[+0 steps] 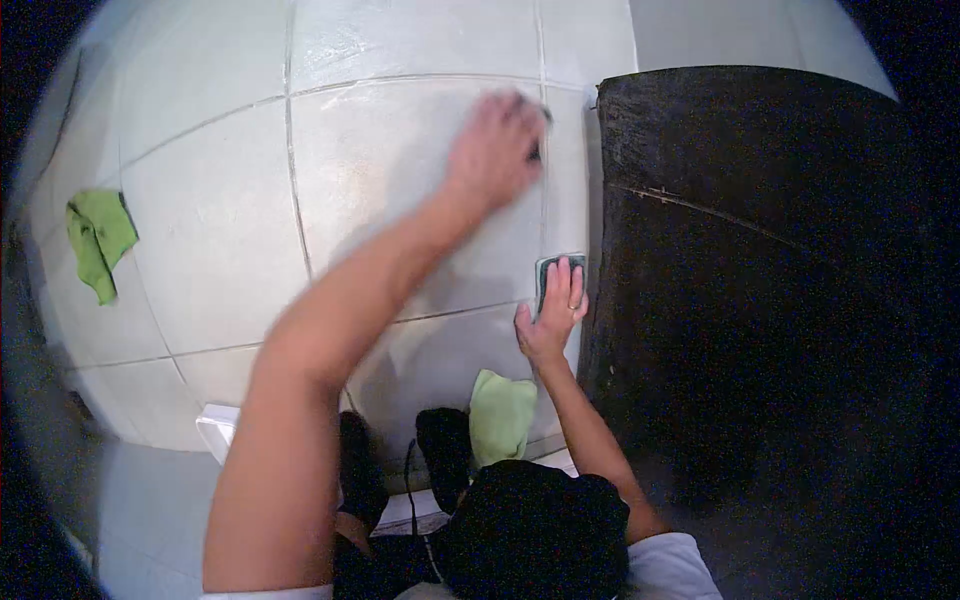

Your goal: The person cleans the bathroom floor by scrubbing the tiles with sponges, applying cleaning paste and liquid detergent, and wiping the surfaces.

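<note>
My left hand [495, 150], smeared by motion, is over the pale floor tiles with its fingers bent around a small dark thing [536, 150]. Most of that thing is hidden beneath the fingers, so its kind does not show. Lower and to the right, my right hand [553, 308] lies with outstretched fingers on a dark green scrub pad [546, 273] with a pale edge. The thumb is spread away from the pad, and a ring shows on one finger. Below this hand, a light green cloth [502, 415] lies beside my feet.
A large dark panel or mat [750, 280] borders the tiles on the right. Another green cloth [102, 240] lies crumpled at the far left. A white edged object [217, 428] is by my left elbow. My dark-covered feet [442, 455] stand at the lower middle.
</note>
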The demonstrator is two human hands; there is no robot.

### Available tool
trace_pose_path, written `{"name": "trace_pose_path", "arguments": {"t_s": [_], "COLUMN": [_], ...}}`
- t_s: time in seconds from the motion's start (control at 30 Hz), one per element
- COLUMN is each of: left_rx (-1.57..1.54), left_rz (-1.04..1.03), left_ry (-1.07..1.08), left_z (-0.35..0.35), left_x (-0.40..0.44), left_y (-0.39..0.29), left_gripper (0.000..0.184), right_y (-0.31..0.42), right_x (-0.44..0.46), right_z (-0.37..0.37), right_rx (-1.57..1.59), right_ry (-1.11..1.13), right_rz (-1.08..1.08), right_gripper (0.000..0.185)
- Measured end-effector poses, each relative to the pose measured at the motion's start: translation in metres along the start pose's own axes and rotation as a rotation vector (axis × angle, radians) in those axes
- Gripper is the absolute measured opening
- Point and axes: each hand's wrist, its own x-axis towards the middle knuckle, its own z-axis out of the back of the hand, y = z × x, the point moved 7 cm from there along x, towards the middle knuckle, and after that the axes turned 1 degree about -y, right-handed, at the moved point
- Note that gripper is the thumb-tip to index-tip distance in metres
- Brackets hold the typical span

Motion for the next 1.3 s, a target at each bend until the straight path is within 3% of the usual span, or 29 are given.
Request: {"name": "trace_pose_path", "arguments": {"t_s": [0.07,0.13,0.23,0.33,0.4,0.43,0.53,0.63,0.7,0.77,0.87,0.97,1.07,1.1,1.2,1.27,1.3], "left_rx": [0.179,0.199,0.076,-0.131,-0.160,-0.112,0.055,0.146,0.129,-0.035,-0.003,0.039,0.013,0.006,-0.001,-0.012,-0.063], "left_rz": [0.104,0.140,0.013,-0.255,-0.229,-0.212,0.159,0.507,0.596,0.625,0.712,0.714,0.762,0.732,0.649,0.507,0.486], "left_ry": [-0.076,-0.311,-0.071,0.120,0.359,0.444,0.493,0.393,0.398,0.251,0.209,0.182,0.293,0.222,0.163,0.147,0.244], "left_z": [0.032,0.054,0.032,0.047,0.075,0.085,0.119,0.146,0.150,0.145,0.137,0.134,0.139,0.140,0.129,0.118,0.104], "left_x": [0.028,0.038,0.020,-0.096,-0.165,-0.190,-0.250,-0.303,-0.342,-0.372,-0.364,-0.362,-0.362,-0.362,-0.353,-0.329,-0.315], "left_y": [0.055,0.093,0.068,0.015,0.039,0.059,0.138,0.192,0.203,0.207,0.162,0.162,0.167,0.168,0.158,0.138,0.125], "left_gripper": [0.059,0.058,0.056,0.061,0.066,0.068,0.068,0.067,0.067,0.069,0.071,0.072,0.071,0.070,0.069,0.067,0.067], "right_y": [0.004,0.008,0.007,0.029,0.059,0.099,0.221,0.231,0.173,0.111,0.081,0.145,0.127,0.105,0.102,0.117,0.130], "right_x": [0.002,0.011,0.021,0.047,0.063,0.058,0.029,0.034,0.045,0.049,0.048,0.053,0.084,0.105,0.084,0.062,0.059], "right_z": [0.006,0.016,0.020,0.028,0.030,0.025,0.004,0.020,0.037,0.057,0.066,0.049,0.044,0.052,0.046,0.033,0.035], "right_rx": [0.012,0.008,-0.005,-0.008,-0.008,0.013,0.282,0.411,0.374,0.231,0.251,0.242,0.256,0.332,0.177,0.261,0.250], "right_ry": [0.021,0.035,0.046,-0.004,-0.082,-0.058,0.060,0.097,0.095,0.020,-0.109,-0.018,-0.058,-0.123,-0.183,-0.116,-0.044], "right_rz": [-0.006,0.004,-0.012,-0.098,-0.159,0.036,0.511,0.714,0.596,0.483,0.360,0.533,0.713,0.552,0.440,0.446,0.611], "right_gripper": [0.079,0.079,0.077,0.067,0.060,0.056,0.045,0.040,0.038,0.037,0.039,0.041,0.042,0.042,0.043,0.044,0.043]}}
